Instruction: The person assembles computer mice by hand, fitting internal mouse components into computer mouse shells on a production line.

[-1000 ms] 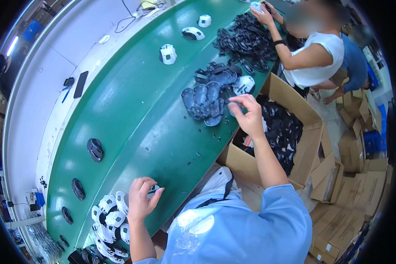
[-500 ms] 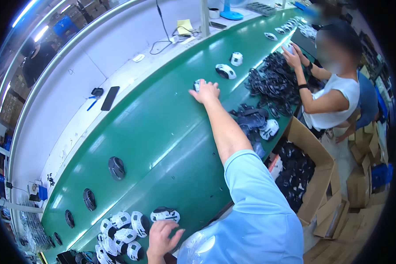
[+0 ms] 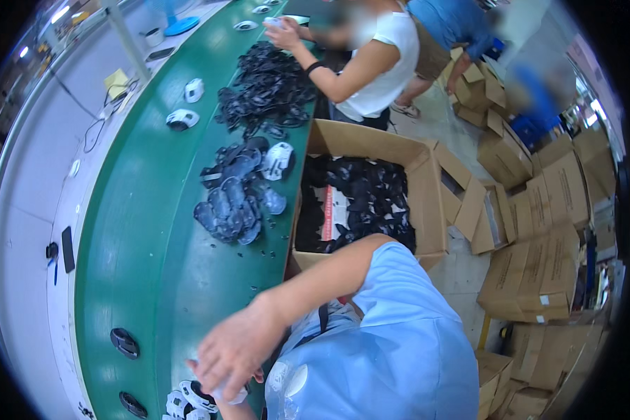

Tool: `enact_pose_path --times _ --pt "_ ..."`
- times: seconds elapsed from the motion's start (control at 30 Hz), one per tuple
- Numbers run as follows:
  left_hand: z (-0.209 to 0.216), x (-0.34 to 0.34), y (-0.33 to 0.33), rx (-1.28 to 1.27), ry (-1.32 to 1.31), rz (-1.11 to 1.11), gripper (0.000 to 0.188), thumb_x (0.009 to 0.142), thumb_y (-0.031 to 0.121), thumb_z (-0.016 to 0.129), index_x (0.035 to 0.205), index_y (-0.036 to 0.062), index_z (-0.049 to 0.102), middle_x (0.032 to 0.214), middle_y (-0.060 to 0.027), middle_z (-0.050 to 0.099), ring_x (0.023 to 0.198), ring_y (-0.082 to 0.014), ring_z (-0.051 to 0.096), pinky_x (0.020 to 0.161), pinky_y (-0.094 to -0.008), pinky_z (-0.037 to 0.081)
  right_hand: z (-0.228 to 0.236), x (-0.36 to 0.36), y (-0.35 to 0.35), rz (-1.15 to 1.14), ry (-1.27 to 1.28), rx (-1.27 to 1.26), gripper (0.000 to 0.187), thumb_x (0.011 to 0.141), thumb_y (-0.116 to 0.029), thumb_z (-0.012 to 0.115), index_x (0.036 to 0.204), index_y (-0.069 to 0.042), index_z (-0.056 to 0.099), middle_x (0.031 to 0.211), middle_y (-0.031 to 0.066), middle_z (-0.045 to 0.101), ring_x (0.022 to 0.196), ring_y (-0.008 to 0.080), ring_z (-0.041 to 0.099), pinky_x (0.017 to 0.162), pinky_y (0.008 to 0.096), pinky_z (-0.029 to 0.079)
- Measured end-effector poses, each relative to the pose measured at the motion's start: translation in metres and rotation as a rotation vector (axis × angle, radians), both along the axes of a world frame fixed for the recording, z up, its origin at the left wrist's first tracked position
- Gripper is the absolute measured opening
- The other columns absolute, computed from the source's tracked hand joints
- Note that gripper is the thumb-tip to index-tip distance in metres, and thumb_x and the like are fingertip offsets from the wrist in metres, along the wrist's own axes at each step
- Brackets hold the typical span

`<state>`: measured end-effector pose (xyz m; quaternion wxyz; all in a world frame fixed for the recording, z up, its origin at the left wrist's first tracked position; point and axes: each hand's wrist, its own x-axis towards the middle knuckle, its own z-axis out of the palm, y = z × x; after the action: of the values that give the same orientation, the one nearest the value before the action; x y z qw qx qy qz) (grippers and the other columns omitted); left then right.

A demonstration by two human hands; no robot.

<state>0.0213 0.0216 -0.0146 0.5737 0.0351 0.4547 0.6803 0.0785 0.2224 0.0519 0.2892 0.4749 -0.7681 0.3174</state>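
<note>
Head view: R hand [image 3: 234,353] lower left of frame, fingers bent down over whitish piece [image 3: 236,394], mostly hidden; firm grip or just resting, can't tell. L hand [image 3: 257,376] beneath R hand, only bits showing; its fingers unreadable. White/blk shells [image 3: 176,404] clustered just left of hands, bottom of frame, on green table [image 3: 161,259]. Dark shells [image 3: 124,343] farther left, apart. Ctr-left: grey-blue shells [image 3: 231,210] piled, white shell [image 3: 278,161] at upper right of pile. Blk parts [image 3: 266,87] heaped above. Open carton [image 3: 427,203] w/ blk pieces [image 3: 374,199], mid-frame. Co-worker [image 3: 395,45], upper ctr.
</note>
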Motion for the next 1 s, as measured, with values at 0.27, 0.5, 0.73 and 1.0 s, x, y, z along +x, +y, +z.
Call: enact_pose_path --times 0.27,0.5,0.73,1.0 --pt "-0.002 0.015 0.031 0.137 0.289 -0.106 0.062 0.078 0.041 0.080 0.117 0.0049 0.047 0.109 -0.0154 0.060 0.111 -0.0292 0.059 0.091 -0.0443 0.052 -0.036 0.160 0.117 -1.193 -0.367 -0.507 0.027 0.084 -0.021 0.075 0.108 -0.008 0.073 0.113 0.0106 0.070 0.103 0.0290 0.066 0.087 0.0406 0.053" --pt "-0.030 -0.023 0.068 0.100 1.481 0.287 0.051 0.077 0.008 0.080 0.111 0.0082 0.042 0.129 -0.0166 0.045 0.131 -0.0326 0.044 0.109 -0.0455 0.035 -0.272 0.283 0.196 -1.666 -1.198 0.157 0.052 0.082 -0.041 0.076 0.125 -0.014 0.064 0.112 0.0172 0.069 0.105 0.0387 0.065 0.096 0.0477 0.051" --pt "-0.019 -0.031 0.057 0.046 1.900 -0.115 0.049 0.068 0.012 0.087 0.098 0.0055 0.049 0.133 -0.0224 0.051 0.133 -0.0498 0.042 0.108 -0.0584 0.037 -0.285 0.281 0.203 -1.243 -1.631 0.084 0.064 0.083 -0.058 0.071 0.123 -0.009 0.065 0.112 0.0185 0.071 0.106 0.0372 0.067 0.097 0.0440 0.051" --pt "-0.009 -0.022 0.068 -0.308 1.876 -0.099 0.066 0.070 0.026 0.085 0.119 -0.0043 0.052 0.134 -0.0277 0.048 0.124 -0.0474 0.046 0.105 -0.0550 0.040 -0.286 0.281 0.201 -1.310 -1.609 0.201 0.064 0.085 -0.062 0.065 0.116 -0.005 0.072 0.117 0.0198 0.071 0.110 0.0377 0.066 0.094 0.0454 0.052"
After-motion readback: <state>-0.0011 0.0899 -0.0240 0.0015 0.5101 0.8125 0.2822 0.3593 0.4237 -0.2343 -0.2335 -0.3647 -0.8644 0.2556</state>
